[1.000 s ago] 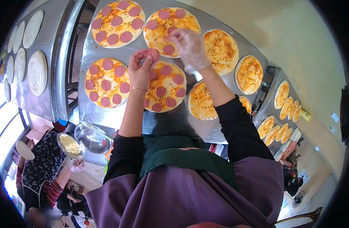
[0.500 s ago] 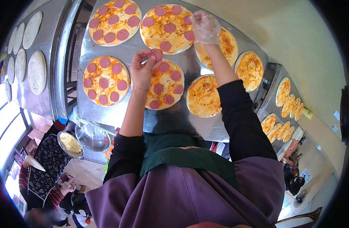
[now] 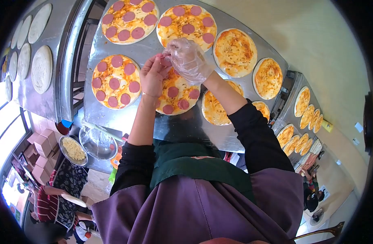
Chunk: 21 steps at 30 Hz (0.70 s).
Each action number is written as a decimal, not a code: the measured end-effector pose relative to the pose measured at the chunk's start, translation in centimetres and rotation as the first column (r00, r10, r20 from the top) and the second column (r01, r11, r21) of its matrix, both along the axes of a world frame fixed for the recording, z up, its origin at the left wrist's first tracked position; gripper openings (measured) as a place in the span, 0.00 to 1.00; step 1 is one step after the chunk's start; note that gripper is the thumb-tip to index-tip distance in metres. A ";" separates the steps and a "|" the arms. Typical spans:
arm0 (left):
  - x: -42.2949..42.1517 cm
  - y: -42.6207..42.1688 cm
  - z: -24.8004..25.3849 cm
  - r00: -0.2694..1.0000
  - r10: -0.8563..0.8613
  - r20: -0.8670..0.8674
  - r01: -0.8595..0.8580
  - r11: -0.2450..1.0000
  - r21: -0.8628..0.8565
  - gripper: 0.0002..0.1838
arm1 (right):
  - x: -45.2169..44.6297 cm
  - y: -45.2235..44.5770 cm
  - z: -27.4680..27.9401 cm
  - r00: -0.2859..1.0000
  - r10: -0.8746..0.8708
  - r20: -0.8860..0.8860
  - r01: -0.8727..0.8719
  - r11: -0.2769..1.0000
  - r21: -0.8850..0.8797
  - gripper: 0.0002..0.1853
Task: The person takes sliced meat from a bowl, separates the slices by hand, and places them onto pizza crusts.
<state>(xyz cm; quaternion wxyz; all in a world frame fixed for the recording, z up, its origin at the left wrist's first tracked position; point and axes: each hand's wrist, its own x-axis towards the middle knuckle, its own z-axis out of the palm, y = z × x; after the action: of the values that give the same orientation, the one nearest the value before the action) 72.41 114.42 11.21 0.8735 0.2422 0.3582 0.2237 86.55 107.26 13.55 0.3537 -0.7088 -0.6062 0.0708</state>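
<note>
My bare left hand (image 3: 152, 79) is closed on pink sausage slices (image 3: 165, 61); how many cannot be told. My right hand (image 3: 187, 61), in a clear plastic glove, meets it with fingertips pinched at the slices. Both hands hover over the near middle pizza (image 3: 176, 103), partly hiding its sausage rounds. Behind them, a second pizza (image 3: 196, 28) carries spaced slices. To the left are two more sausage-topped pizzas, one at the back (image 3: 129, 26) and one nearer (image 3: 106, 90). Right of my hands, a pizza base (image 3: 235, 53) has only sauce and cheese.
More sauced bases (image 3: 267, 79) lie along the right of the metal table (image 3: 186, 134). Plain dough rounds (image 3: 42, 69) rest on the left table. A bowl of grated cheese (image 3: 73, 149) and a clear bowl (image 3: 95, 144) stand at lower left, near a person in a striped sleeve (image 3: 46, 203).
My right hand has come from the back middle pizza toward me, down to the slices in my left hand. The view has shifted slightly. The person at lower left has moved.
</note>
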 end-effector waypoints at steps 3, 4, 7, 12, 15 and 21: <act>-0.7 0.4 -0.3 0.998 0.064 0.021 -0.062 0.995 -0.072 0.09 | -0.6 0.5 0.1 0.999 0.004 -0.052 -0.004 1.000 0.010 0.04; -1.0 0.5 -0.6 0.996 0.092 0.003 -0.092 0.994 -0.061 0.09 | -0.9 0.7 0.3 0.987 -0.005 -0.162 0.007 1.000 0.015 0.03; -1.7 1.1 -2.4 0.983 0.140 -0.115 -0.127 0.985 0.115 0.10 | -0.5 1.7 -1.5 0.941 -0.127 -0.314 0.126 0.992 -0.025 0.03; -2.5 1.9 -1.6 0.983 0.159 -0.093 -0.142 0.976 0.167 0.11 | 1.1 3.3 -2.8 0.959 -0.279 -0.055 0.267 0.949 -0.170 0.04; -3.0 1.9 -1.2 0.986 0.117 -0.117 -0.091 0.973 0.212 0.12 | 2.0 4.0 -4.7 0.934 -0.331 0.138 0.349 0.927 -0.137 0.05; -3.0 1.4 -0.9 0.991 0.063 -0.121 -0.026 0.959 0.282 0.10 | 0.6 2.5 -1.5 0.952 -0.283 -0.119 0.274 0.958 -0.090 0.08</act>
<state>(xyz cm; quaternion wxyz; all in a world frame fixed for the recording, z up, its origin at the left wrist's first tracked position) 69.45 115.78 10.28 0.8002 0.3689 0.3841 0.2756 87.20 109.79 12.05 0.3733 -0.7934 -0.4726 0.0884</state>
